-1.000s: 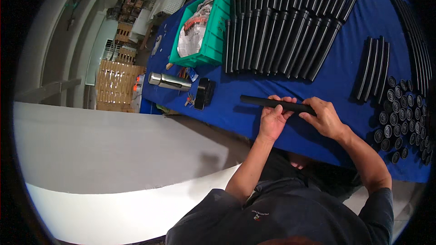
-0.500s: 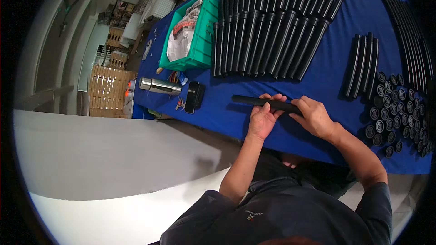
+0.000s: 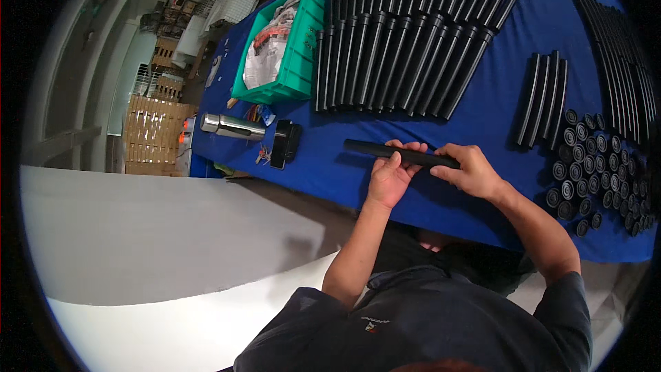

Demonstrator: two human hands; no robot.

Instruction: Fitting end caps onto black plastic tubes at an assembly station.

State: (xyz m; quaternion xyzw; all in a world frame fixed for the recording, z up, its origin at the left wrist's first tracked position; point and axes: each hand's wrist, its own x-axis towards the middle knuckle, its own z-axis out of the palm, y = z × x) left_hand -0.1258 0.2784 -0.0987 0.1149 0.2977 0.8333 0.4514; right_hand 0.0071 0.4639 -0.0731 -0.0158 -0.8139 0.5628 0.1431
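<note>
If pinched too loosely around the slim, matte black, plastic-looking tube [image 3: 418, 158], liable to tip or drop it from the bare left hand [image 3: 387, 182]. If pushed crookedly or too hard with the bare right hand [image 3: 475, 171], likely to slide it endwise through that pinch. If dropped, apt to roll across the table draped in dark blue cloth [image 3: 320, 165], perhaps off the near edge. Held lengthwise from left to right above the cloth, just inside that edge. Pinched around the middle stretch by the left thumb on the near side and fingers behind; jutting free past them at the left. Gripped toward the right end by right thumb and curled fingers; cannot tell the exact end point beneath the palm.
</note>
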